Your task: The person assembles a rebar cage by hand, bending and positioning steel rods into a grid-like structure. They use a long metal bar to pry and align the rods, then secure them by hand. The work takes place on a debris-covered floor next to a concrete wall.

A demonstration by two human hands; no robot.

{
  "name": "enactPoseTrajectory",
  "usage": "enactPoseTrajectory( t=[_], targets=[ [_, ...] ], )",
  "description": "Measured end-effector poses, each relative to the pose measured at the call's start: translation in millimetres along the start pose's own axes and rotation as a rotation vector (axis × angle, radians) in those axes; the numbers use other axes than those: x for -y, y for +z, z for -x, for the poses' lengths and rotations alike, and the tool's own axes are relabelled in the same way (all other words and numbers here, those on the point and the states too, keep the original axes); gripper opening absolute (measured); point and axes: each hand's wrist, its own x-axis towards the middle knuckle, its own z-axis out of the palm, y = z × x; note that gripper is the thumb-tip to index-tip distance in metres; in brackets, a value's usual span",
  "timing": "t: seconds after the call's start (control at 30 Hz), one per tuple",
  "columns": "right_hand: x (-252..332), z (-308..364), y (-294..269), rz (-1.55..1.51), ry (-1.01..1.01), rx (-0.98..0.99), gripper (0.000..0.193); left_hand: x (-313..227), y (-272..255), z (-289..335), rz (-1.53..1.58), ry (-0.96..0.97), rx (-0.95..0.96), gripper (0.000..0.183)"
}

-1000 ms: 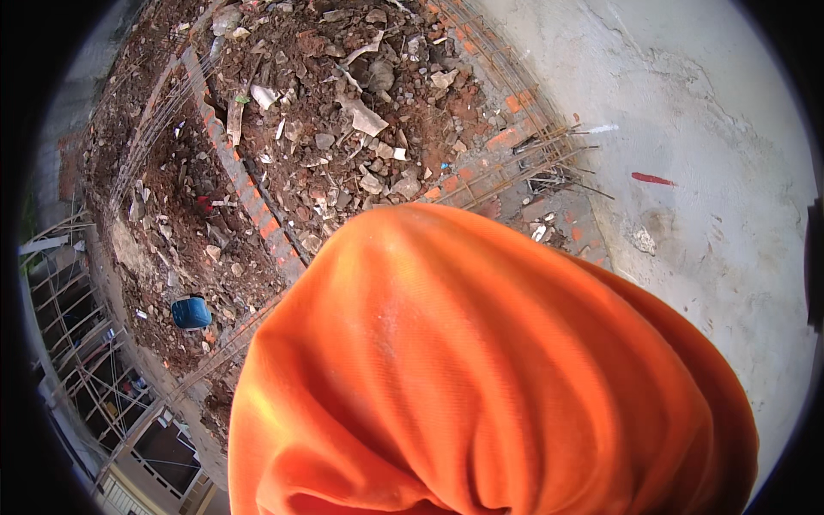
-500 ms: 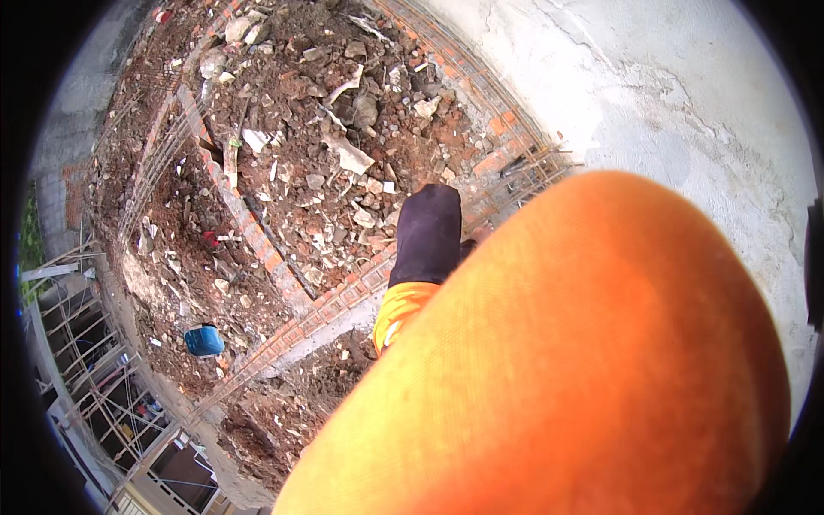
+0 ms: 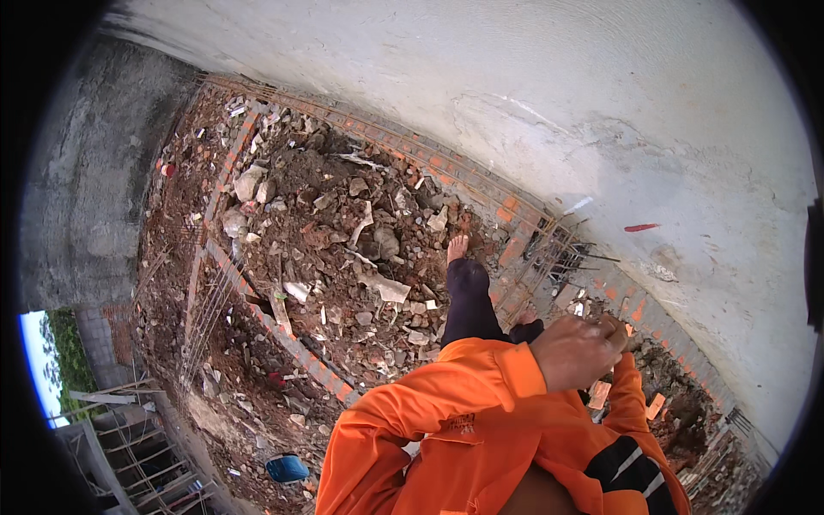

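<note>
My left hand (image 3: 580, 352) is raised in front of my chest with its fingers curled in. Whatever lies within them, if anything, is hidden. Just beyond its fingertips is my right hand (image 3: 632, 341), mostly covered by the left, so its grip does not show. Both arms wear a loose orange long-sleeved shirt (image 3: 481, 446). Below the hands, my dark trouser leg (image 3: 468, 300) ends in a bare foot (image 3: 457, 249) on rubble. Part of my other foot (image 3: 524, 318) shows beside the left wrist.
Brick-and-concrete footings (image 3: 283, 335) cross the rubble-strewn soil (image 3: 335, 240). Steel rebar (image 3: 562, 253) sticks out near a plastered wall (image 3: 652, 137) on the right. A blue container (image 3: 287, 468) lies at lower left, near a timber framework (image 3: 146, 455).
The orange-covered limb that filled the lower right has dropped away. My hands are now visible together at the chest, and the view has tilted to show more wall.
</note>
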Motion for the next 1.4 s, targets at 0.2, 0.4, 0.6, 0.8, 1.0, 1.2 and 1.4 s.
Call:
enactPoseTrajectory(
  t=[0.2,0.4,0.6,0.8,1.0,1.2,1.4],
  targets=[
    [90,-26,88,0.322,-0.036,-0.070,0.030,327,62,234,-0.163,-1.068,0.071,0.039],
    [119,-4,144,0.260,0.246,-0.325,0.031,440,-20,374,-0.061,-1.041,0.561,0.041],
    [100,34,191,0.190,0.311,-0.556,0.034,511,-186,258,-0.342,-0.961,0.452,0.038],
    [58,58,266,0.112,0.552,-0.531,0.037,525,-226,110,-0.323,-0.703,0.321,0.038],
    [20,64,346,-0.212,0.727,-0.468,0.037,434,-155,3,-0.335,-0.644,0.508,0.038],
    [-20,49,399,-0.332,0.829,-0.493,0.035,453,-65,-52,-0.384,-0.395,0.757,0.044],
    [-89,-45,388,-0.402,0.734,-0.701,0.037,536,65,-130,-0.415,-0.477,0.830,0.050]
  ],
)
